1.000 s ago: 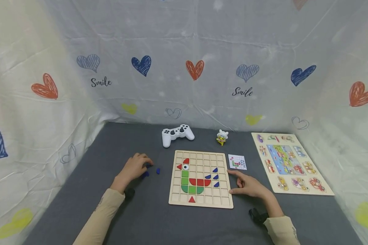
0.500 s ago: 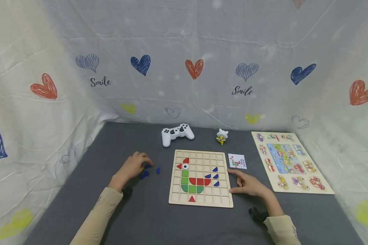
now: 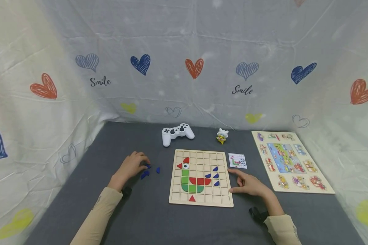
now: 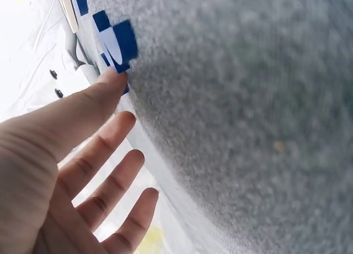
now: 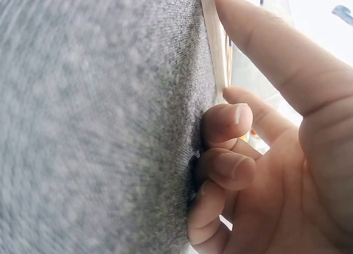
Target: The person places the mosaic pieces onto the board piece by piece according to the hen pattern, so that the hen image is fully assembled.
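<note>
My left hand [image 3: 131,169] is on the dark tabletop left of the wooden grid board [image 3: 202,201]. Its thumb and index finger are at a blue piece [image 3: 148,166], with more blue pieces [image 3: 144,174] beside it. In the left wrist view the thumb tip meets the blue pieces [image 4: 126,41], while three other fingers stay apart and loosely bent; I see no clear pinch. My right hand [image 3: 248,184] rests its thumb and index fingertips, spread apart, against the board's right edge [image 5: 214,44]; its other fingers curl beneath. Red, green and blue pieces form a bird on the board.
Another blue piece [image 3: 158,169] lies between left hand and board. Behind the board are a white game controller [image 3: 177,134] and a small figurine [image 3: 222,136]. A pattern card [image 3: 237,160] lies at its upper right, and a vehicle puzzle board [image 3: 277,180] stands far right.
My left hand has drawn back slightly to the left, and the blue pieces near it show more plainly. My right hand has stayed at the board's edge.
</note>
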### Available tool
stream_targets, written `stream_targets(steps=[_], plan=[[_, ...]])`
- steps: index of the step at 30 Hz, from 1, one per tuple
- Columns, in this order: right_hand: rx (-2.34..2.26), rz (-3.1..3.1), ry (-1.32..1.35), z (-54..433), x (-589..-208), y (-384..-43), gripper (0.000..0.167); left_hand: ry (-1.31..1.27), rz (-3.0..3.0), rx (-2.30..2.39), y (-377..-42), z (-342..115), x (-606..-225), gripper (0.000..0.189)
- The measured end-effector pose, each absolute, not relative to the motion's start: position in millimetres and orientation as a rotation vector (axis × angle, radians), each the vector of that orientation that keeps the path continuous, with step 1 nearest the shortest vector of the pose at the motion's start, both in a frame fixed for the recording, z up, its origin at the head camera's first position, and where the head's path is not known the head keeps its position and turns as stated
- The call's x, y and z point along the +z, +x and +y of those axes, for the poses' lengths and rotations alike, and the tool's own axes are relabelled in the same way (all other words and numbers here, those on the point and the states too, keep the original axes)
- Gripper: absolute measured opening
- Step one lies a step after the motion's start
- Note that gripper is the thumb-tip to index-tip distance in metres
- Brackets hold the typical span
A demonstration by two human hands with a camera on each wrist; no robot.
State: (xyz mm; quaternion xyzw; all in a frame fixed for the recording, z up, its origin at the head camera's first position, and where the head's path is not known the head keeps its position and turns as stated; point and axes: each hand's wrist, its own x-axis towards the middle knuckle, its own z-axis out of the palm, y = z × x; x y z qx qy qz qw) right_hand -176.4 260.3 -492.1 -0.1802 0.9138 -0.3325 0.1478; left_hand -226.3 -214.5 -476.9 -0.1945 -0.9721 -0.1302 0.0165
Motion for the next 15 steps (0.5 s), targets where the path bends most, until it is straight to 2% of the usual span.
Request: stream_targets(steps=[15], plan=[[-0.974, 2.627, -0.550, 262.0, -494.7, -176.6, 0.075, -0.636, -2.942, -0.439, -226.7, -192.1, -475.8, 0.012]])
